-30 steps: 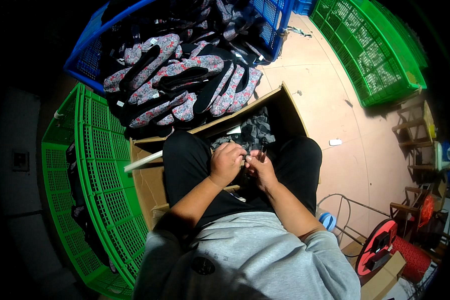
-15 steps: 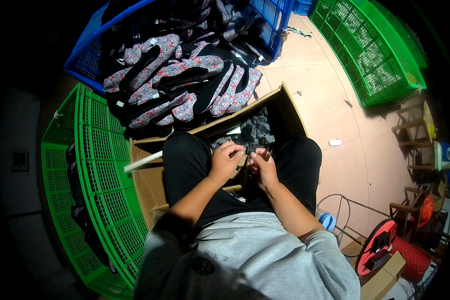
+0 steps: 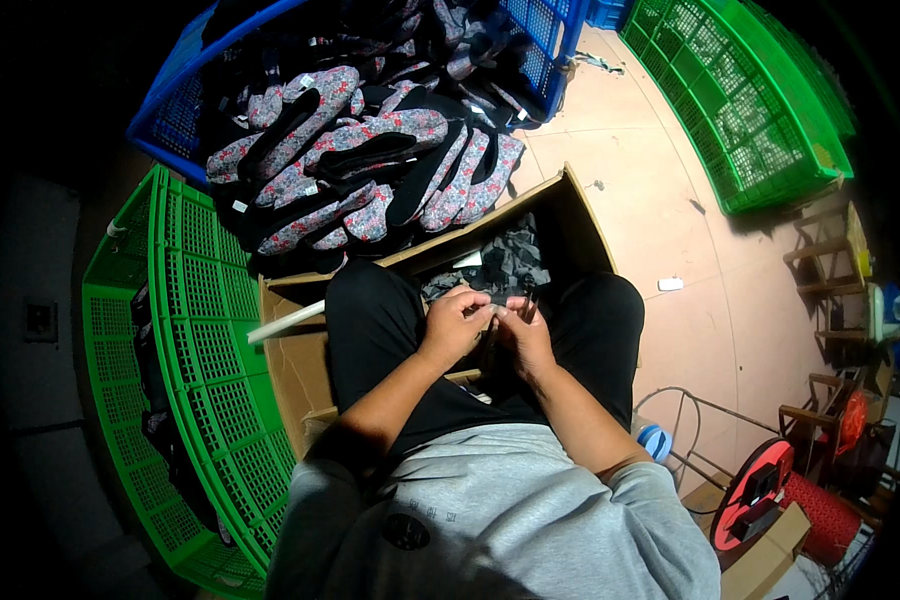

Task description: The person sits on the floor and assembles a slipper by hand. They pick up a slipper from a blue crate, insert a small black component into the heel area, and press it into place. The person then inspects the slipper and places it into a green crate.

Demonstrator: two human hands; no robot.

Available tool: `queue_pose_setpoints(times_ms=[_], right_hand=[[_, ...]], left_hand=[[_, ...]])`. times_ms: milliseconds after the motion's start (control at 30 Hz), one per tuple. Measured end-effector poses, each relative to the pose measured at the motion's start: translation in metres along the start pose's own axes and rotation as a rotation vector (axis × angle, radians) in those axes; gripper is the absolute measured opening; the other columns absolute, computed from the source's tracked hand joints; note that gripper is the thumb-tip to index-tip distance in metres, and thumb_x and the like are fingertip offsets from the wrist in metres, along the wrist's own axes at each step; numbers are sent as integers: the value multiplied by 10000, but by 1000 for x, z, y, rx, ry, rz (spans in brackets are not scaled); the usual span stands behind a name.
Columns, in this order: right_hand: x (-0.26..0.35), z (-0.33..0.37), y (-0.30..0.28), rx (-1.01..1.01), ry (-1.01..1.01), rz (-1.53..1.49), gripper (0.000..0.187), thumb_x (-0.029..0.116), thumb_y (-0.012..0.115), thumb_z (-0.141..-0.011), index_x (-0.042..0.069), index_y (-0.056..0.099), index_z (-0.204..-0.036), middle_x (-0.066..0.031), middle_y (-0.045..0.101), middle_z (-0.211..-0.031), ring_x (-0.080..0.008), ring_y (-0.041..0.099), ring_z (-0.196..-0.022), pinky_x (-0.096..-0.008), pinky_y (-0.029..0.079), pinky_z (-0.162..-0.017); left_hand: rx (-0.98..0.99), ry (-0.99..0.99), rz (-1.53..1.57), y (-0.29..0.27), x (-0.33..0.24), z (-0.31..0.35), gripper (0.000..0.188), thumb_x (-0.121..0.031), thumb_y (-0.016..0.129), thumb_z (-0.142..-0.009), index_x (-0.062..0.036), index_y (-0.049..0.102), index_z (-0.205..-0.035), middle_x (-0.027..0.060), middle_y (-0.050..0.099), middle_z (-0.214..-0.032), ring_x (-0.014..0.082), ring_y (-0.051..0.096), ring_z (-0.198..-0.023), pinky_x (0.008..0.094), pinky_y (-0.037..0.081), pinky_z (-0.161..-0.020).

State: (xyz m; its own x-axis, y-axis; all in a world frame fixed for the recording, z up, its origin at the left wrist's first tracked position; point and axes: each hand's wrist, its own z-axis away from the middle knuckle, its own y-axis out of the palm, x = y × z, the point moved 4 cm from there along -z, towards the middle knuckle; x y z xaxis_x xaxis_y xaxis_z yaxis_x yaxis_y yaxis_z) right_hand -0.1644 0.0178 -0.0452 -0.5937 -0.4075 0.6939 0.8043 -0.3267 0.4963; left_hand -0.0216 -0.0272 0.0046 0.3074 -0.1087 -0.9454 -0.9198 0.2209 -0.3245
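Note:
My left hand [image 3: 456, 322] and my right hand [image 3: 523, 333] meet between my knees, thumbs and fingertips pinched together. Both hold a small dark piece [image 3: 499, 298], whose kind is too small to make out. A thin dark pointed thing [image 3: 531, 293] sticks up by the right fingers; I cannot tell what it is. Just beyond the fingertips, dark grey and black scraps [image 3: 515, 258] lie heaped in an open cardboard box [image 3: 590, 215], with a small white piece [image 3: 467, 260] among them. My knees hide part of the box.
Floral and black padded, slipper-like pieces [image 3: 370, 140] heap against a blue crate [image 3: 560, 50] ahead. Green crates stand at left [image 3: 205, 350] and far right [image 3: 730, 110]. A pale stick [image 3: 285, 323] juts by my left knee. Right lie blue tape [image 3: 654, 442] and a red round stool [image 3: 755, 490].
My hands have drawn closer together, fingertips now meeting around the small dark piece. The crates and heaped pieces stay where they were.

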Motion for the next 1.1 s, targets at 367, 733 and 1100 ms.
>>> queue_pose_setpoints(times_ms=[367,733,1100], right_hand=[[3,2,4,-18,-25,-22,224,151,718,-853,139,563,-1014,39,569,-767,-58,514,-645,-207,428,-594],[16,2,1,-42,-241,-50,185,103,589,-944,55,549,-1119,-71,669,-991,-55,503,-671,-194,423,-624],[17,10,6,45,-262,76,370,190,586,-942,55,481,-1269,-87,644,-1060,-79,540,-642,-188,414,-565]], left_hand=[[27,-38,38,5,2,2,187,-76,728,-820,43,656,-944,56,621,-874,118,609,-764,244,488,-685],[-86,4,-4,-2,11,-2,106,-36,667,-838,27,640,-919,87,623,-834,176,609,-751,283,468,-666],[-100,63,-56,-4,0,-2,109,-50,700,-805,11,656,-883,90,616,-792,194,605,-729,295,472,-660]])
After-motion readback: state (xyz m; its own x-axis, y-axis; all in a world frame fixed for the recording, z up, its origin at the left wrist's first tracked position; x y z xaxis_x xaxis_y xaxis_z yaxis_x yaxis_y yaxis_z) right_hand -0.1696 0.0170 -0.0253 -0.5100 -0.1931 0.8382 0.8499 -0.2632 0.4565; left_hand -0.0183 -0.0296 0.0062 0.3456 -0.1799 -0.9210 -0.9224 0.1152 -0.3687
